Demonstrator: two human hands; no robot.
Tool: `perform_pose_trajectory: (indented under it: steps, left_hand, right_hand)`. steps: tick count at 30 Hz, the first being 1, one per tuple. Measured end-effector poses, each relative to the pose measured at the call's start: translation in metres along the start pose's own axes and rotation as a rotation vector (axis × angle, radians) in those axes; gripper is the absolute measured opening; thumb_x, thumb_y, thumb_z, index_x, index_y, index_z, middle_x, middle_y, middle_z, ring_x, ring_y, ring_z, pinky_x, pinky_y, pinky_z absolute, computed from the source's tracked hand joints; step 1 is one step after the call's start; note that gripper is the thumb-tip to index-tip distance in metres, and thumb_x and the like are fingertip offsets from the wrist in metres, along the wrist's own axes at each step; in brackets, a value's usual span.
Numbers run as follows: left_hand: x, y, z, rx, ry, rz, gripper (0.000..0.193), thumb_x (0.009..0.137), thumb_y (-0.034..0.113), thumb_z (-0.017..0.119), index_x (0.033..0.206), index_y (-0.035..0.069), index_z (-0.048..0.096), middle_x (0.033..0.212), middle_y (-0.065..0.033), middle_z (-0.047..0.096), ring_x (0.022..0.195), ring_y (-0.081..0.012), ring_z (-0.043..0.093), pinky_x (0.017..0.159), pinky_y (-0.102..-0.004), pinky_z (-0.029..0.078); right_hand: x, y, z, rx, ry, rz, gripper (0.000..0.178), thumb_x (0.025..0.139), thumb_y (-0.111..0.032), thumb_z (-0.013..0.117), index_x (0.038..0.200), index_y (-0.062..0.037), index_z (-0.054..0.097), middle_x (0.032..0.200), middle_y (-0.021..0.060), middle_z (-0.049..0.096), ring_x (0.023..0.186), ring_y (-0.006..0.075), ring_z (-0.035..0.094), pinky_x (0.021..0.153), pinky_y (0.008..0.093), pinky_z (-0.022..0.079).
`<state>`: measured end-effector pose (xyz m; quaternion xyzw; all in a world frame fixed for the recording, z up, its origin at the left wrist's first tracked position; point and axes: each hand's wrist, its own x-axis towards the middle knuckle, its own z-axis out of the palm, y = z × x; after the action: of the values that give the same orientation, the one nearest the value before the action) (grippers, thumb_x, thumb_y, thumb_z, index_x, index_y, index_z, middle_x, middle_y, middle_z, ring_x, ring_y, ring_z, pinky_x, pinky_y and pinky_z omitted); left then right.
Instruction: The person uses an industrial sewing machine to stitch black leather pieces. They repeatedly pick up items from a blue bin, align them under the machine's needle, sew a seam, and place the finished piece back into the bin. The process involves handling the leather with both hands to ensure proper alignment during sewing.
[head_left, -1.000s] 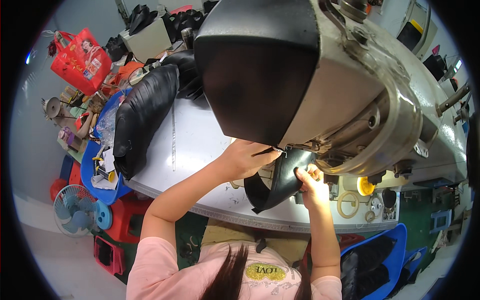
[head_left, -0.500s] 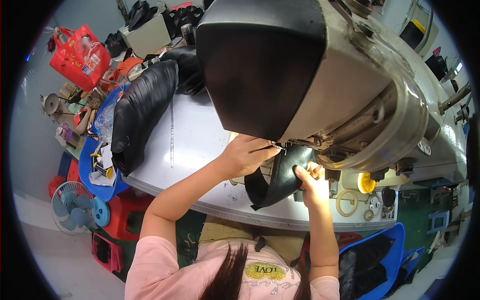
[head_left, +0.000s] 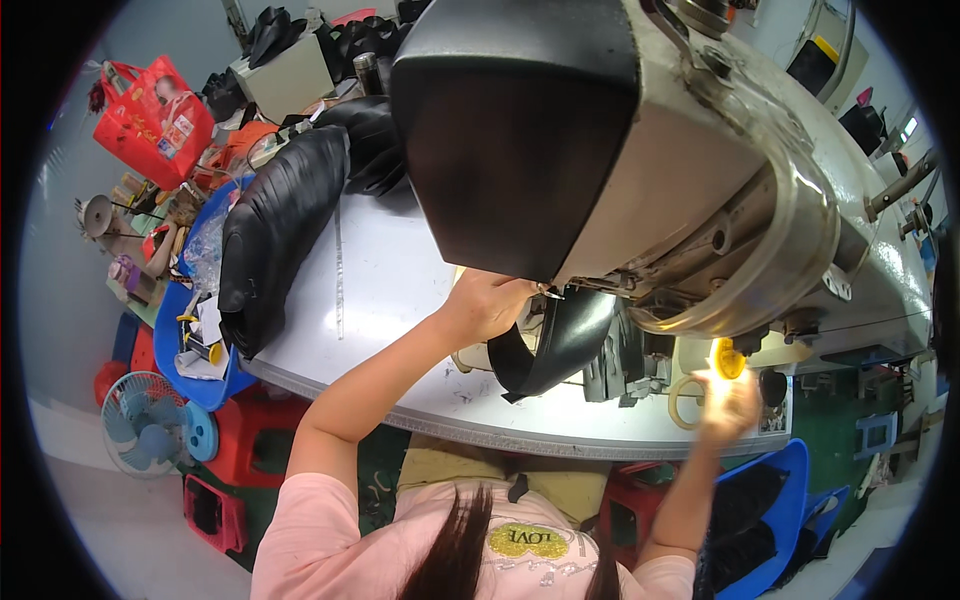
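My left hand (head_left: 490, 305) is at the sewing machine (head_left: 520, 130), beside its needle area. Its fingers pinch together, with a small metallic glint at the tips; the machine head partly hides what they hold. Just right of these fingers, a curved black leather piece (head_left: 565, 345) hangs under the needle area, its loop opening leftward. Farther right, my right hand (head_left: 730, 408) is raised, smeared by motion and bright light. It is right at the yellow round knob (head_left: 730, 358) below the machine arm, and its fingers cannot be read.
A stack of black leather pieces (head_left: 275, 230) lies on the white table (head_left: 385, 260) at left. Blue bins (head_left: 230, 385) with scraps, a fan (head_left: 145, 425) and a red stool (head_left: 250, 430) stand beyond the left edge. Another blue bin (head_left: 795, 490) holds black pieces at lower right.
My right hand has let go of the black leather piece and moved right to the yellow knob. My left hand stays by the needle area.
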<state>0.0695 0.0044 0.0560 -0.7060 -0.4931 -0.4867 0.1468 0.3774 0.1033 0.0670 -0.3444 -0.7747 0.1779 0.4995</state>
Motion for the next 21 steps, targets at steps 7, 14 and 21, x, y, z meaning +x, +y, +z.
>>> perform_pose_trajectory:
  steps: [7, 14, 21]
  left_hand:
    - [0.005, 0.003, 0.004, -0.022, 0.034, 0.010, 0.010, 0.067, -0.007, 0.058, 0.074, 0.000, 0.057, 0.077, -0.0095, 0.058, 0.067, -0.0256, 0.055, 0.057, -0.0330, 0.044]
    - [0.006, 0.004, 0.001, 0.005, 0.021, 0.009, 0.008, 0.069, -0.008, 0.057, 0.073, -0.001, 0.056, 0.078, -0.0101, 0.058, 0.070, -0.0252, 0.055, 0.059, -0.0326, 0.044]
    - [0.004, 0.001, 0.007, -0.027, 0.028, -0.024, 0.009, 0.066, -0.009, 0.057, 0.071, -0.002, 0.055, 0.075, -0.0105, 0.057, 0.068, -0.0268, 0.055, 0.056, -0.0334, 0.043]
  right_hand:
    - [0.157, 0.091, -0.264, -0.595, 0.792, -0.048, 0.027, 0.086, -0.021, 0.048, 0.102, -0.0019, 0.060, 0.092, 0.0055, 0.063, 0.078, 0.0131, 0.057, 0.071, 0.0259, 0.044]
    - [0.200, 0.193, -0.338, -0.374, 0.554, 0.146, 0.030, 0.085, -0.025, 0.050, 0.101, -0.0008, 0.057, 0.089, 0.0061, 0.059, 0.074, 0.0127, 0.054, 0.066, 0.0236, 0.043]
    - [0.069, 0.291, -0.231, -0.669, 0.415, -0.248, 0.035, 0.085, -0.032, 0.050, 0.097, 0.0002, 0.057, 0.091, 0.0084, 0.058, 0.075, 0.0143, 0.053, 0.069, 0.0256, 0.043]
